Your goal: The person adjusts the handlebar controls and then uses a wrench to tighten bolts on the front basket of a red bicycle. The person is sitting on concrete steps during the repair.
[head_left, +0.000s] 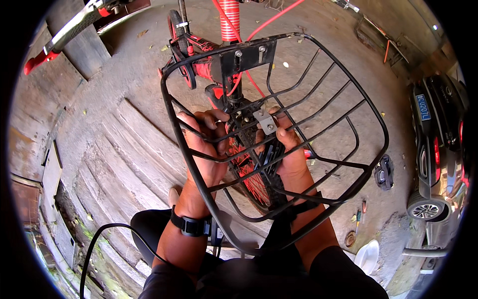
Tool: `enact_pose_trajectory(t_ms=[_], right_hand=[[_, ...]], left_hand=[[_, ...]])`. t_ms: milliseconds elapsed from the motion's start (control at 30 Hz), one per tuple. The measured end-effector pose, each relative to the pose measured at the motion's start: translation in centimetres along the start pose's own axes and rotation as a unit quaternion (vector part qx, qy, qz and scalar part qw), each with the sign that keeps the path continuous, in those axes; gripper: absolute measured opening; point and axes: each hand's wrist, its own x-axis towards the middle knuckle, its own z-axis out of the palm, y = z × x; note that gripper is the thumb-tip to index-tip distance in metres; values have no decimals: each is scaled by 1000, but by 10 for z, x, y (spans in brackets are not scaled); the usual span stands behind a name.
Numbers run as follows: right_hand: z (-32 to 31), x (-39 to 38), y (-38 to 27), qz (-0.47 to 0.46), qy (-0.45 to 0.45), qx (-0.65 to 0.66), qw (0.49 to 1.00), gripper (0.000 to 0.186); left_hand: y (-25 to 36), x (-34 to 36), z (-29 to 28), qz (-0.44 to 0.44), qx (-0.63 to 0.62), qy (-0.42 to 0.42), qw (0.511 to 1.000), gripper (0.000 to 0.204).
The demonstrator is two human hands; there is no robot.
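Note:
A black wire bicycle basket (pixel 354 88) stands in front of me, fixed by a bolted black plate (pixel 247 56) near the bike's red-and-white-striped head tube (pixel 229 20). Both my hands are among its bars, above the red-spoked front wheel (pixel 245 172). Between thumb and fingers, my right hand (pixel 289 147) grips a small grey metal bracket (pixel 265 122) with bolts, lying against the basket wires. My left hand (pixel 206 137) is closed, its fingers curled behind the bars left of the bracket. Whatever those fingers hold is hidden.
Red cables (pixel 273 21) loop above the basket. Screwdrivers (pixel 358 219), a white bowl (pixel 367 255) and a black-and-grey object (pixel 384 172) lie on the ground at right, near a parked black car (pixel 438 124). Wooden planks (pixel 124 169) cover the ground at left.

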Motion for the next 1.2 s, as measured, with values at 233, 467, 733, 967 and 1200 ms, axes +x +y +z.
enact_pose_trajectory(t_ms=[233, 467, 733, 967, 1200], right_hand=[[-5, -3, -4, 9, 1, -33, 999, 55], [-1, -11, -11, 16, 33, -72, 997, 68], [-11, -9, -10, 27, -13, -25, 999, 76], [-18, -8, -10, 15, -10, -74, 997, 79], [-18, -6, -8, 0, -17, -66, 998, 77]], left_hand=[[1, 4, -9, -44, -38, -5, 998, 50], [3, 0, -3, -42, 8, 1, 999, 55], [-1, -29, -5, -68, -61, -13, 996, 48], [5, -45, 6, -119, -38, 31, 992, 48], [3, -46, 14, -96, 19, 49, 994, 50]])
